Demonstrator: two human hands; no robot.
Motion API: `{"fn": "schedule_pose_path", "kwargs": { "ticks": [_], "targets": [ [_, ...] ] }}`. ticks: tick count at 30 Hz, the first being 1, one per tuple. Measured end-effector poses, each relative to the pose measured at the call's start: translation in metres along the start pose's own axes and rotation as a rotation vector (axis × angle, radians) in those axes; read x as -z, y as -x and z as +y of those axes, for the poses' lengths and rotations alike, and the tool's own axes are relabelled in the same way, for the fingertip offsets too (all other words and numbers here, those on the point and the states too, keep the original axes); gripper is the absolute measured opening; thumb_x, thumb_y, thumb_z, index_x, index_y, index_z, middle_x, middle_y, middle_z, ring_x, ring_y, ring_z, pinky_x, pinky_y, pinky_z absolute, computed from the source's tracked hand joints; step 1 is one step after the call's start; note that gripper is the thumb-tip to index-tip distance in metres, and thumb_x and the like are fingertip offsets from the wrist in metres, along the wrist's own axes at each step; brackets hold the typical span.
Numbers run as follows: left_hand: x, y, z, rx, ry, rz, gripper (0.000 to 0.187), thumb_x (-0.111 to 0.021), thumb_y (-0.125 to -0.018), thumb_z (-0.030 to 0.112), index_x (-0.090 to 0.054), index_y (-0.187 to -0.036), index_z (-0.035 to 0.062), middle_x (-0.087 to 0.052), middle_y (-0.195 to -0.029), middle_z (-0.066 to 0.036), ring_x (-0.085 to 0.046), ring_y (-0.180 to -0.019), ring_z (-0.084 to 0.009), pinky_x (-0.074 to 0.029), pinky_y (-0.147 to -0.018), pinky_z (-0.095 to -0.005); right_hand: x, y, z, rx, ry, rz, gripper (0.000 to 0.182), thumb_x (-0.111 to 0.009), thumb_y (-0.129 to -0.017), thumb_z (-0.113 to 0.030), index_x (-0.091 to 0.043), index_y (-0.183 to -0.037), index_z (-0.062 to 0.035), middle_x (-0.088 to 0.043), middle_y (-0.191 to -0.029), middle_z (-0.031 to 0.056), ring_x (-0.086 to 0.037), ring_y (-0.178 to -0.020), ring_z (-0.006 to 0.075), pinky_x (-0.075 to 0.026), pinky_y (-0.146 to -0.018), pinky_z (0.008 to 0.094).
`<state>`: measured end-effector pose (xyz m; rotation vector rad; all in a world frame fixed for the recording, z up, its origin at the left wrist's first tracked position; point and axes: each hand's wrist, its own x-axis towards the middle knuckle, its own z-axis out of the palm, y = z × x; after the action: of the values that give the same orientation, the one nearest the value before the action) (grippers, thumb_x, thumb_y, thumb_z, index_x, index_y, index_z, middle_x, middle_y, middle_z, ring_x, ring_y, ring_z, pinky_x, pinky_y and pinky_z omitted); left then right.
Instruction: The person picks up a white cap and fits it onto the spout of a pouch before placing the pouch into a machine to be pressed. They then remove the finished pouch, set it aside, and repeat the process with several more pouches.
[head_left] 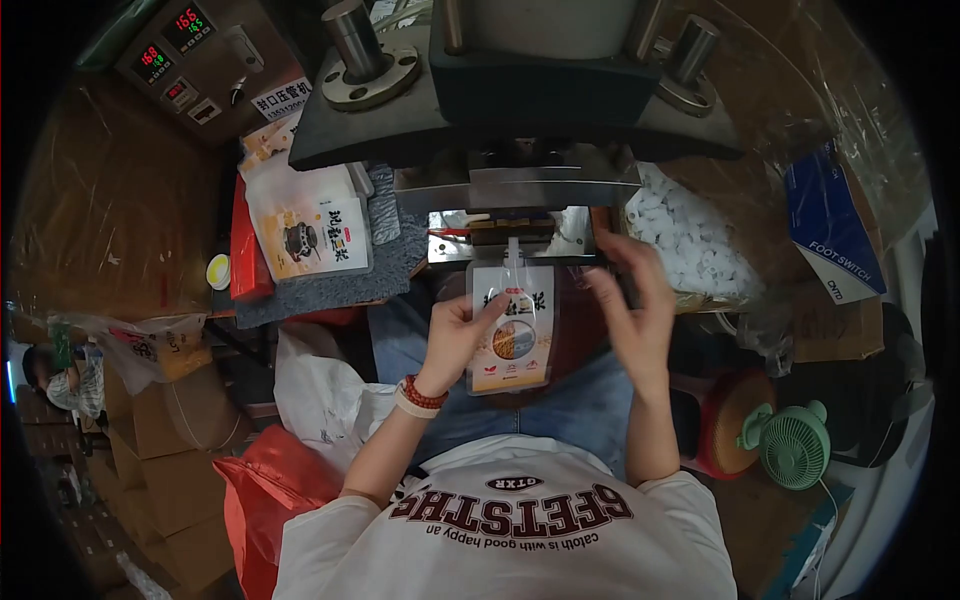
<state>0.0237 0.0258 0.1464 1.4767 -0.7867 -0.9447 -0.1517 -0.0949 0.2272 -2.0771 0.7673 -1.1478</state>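
My left hand point(458, 342) grips a spouted stand-up pouch point(512, 365) by its left side, with the thumb across the printed front. The pouch hangs upright, and its narrow spout point(514, 250) points up at the metal jaws of the sealing machine point(515, 190). To the right of the pouch, my right hand point(640, 315) is raised with thumb and fingers apart, close to the right end of the machine's lower metal plate point(572, 235). Nothing shows between its fingers.
Flat printed pouches point(305, 225) lie stacked on a grey cloth point(300, 300) at left. Many small white plastic pieces point(690, 235) fill a container at right. A control box point(200, 60) with lit digits stands upper left, a green fan point(795, 447) lower right.
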Motion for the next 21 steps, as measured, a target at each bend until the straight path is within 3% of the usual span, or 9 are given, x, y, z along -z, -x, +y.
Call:
{"fn": "schedule_pose_path", "kwargs": {
  "ticks": [2,4,6,11,13,16,18,19,21],
  "targets": [
    [-0.007,-0.013,0.020,0.139,0.358,0.004,0.020,-0.065,-0.091,0.016,-0.069,-0.086,-0.0029,-0.070,-0.078,-0.004,-0.063,-0.066,-0.0069,-0.050,-0.057,-0.0225,0.028,-0.013,0.002,-0.056,0.224,0.090,0.029,-0.065,-0.087,-0.013,-0.061,-0.112,0.0006,-0.063,-0.101,0.0115,-0.060,-0.093,0.0224,-0.046,-0.083,0.0310],
    [-0.008,-0.032,0.023,0.127,0.431,0.001,0.019,-0.065,-0.091,0.016,-0.069,-0.089,-0.0031,-0.070,-0.083,-0.006,-0.064,-0.070,-0.0080,-0.051,-0.061,-0.0231,0.036,-0.022,0.020,-0.055,0.394,0.138,0.022,-0.067,-0.083,-0.009,-0.063,-0.103,0.0006,-0.065,-0.097,0.0157,-0.060,-0.091,0.0314,-0.049,-0.079,0.0381],
    [-0.004,-0.043,0.022,0.115,0.541,-0.059,0.018,-0.065,-0.091,0.015,-0.067,-0.094,-0.0029,-0.070,-0.091,-0.009,-0.066,-0.076,-0.0106,-0.053,-0.067,-0.0242,0.034,-0.018,0.049,-0.170,0.897,-0.217,0.021,-0.064,-0.084,-0.009,-0.064,-0.103,-0.0008,-0.065,-0.097,0.0184,-0.062,-0.088,0.0346,-0.049,-0.076,0.0422],
    [0.002,-0.045,0.023,0.217,0.472,-0.043,0.021,-0.067,-0.090,0.019,-0.065,-0.097,-0.0013,-0.070,-0.086,-0.008,-0.066,-0.075,-0.0112,-0.053,-0.065,-0.0252,0.037,-0.019,0.068,-0.254,0.738,-0.287,0.028,-0.059,-0.086,-0.008,-0.062,-0.114,-0.0019,-0.065,-0.102,0.0175,-0.062,-0.087,0.0371,-0.049,-0.075,0.0413],
    [0.021,-0.044,0.030,-0.003,-0.115,-0.007,0.025,-0.067,-0.090,0.018,-0.065,-0.104,-0.0026,-0.070,-0.086,-0.007,-0.066,-0.073,-0.0106,-0.051,-0.063,-0.0230,0.036,-0.021,0.068,-0.203,0.693,-0.290,0.028,-0.058,-0.088,-0.008,-0.061,-0.115,-0.0016,-0.066,-0.101,0.0171,-0.062,-0.082,0.0347,-0.049,-0.073,0.0390],
    [0.083,-0.032,0.044,-0.443,-1.207,0.642,0.070,-0.069,-0.081,0.047,-0.048,-0.137,0.0101,-0.052,-0.136,-0.010,-0.047,-0.127,-0.0259,-0.027,-0.107,-0.0530,0.040,-0.019,0.051,-0.221,0.438,-0.051,0.025,-0.055,-0.092,-0.010,-0.061,-0.115,-0.0020,-0.066,-0.095,0.0144,-0.060,-0.076,0.0229,-0.048,-0.069,0.0326],
    [0.132,-0.017,0.024,-0.222,-1.445,0.460,0.083,-0.062,-0.080,0.057,-0.035,-0.145,0.0132,-0.033,-0.152,-0.005,-0.022,-0.143,-0.0256,-0.005,-0.111,-0.0586,0.038,-0.009,0.034,-0.211,0.175,0.096,0.025,-0.052,-0.096,-0.010,-0.057,-0.118,-0.0015,-0.062,-0.092,0.0103,-0.054,-0.076,0.0135,-0.045,-0.069,0.0277],
    [0.144,-0.005,0.012,-0.136,-1.434,0.298,0.080,-0.065,-0.081,0.051,-0.035,-0.145,0.0130,-0.036,-0.150,-0.004,-0.025,-0.142,-0.0241,-0.009,-0.111,-0.0604,0.031,-0.002,0.026,-0.214,0.176,0.096,0.025,-0.052,-0.096,-0.010,-0.057,-0.118,-0.0015,-0.062,-0.092,0.0103,-0.054,-0.076,0.0135,-0.045,-0.069,0.0277],
    [0.146,0.014,0.009,-0.295,-1.409,0.147,0.073,-0.070,-0.080,0.029,-0.037,-0.144,0.0123,-0.037,-0.149,-0.005,-0.031,-0.139,-0.0255,-0.015,-0.112,-0.0568,0.013,0.009,0.012,-0.310,-0.435,0.026,0.026,-0.056,-0.094,-0.007,-0.053,-0.119,0.0007,-0.065,-0.095,0.0116,-0.059,-0.079,0.0110,-0.048,-0.074,0.0252]
  ]
}}
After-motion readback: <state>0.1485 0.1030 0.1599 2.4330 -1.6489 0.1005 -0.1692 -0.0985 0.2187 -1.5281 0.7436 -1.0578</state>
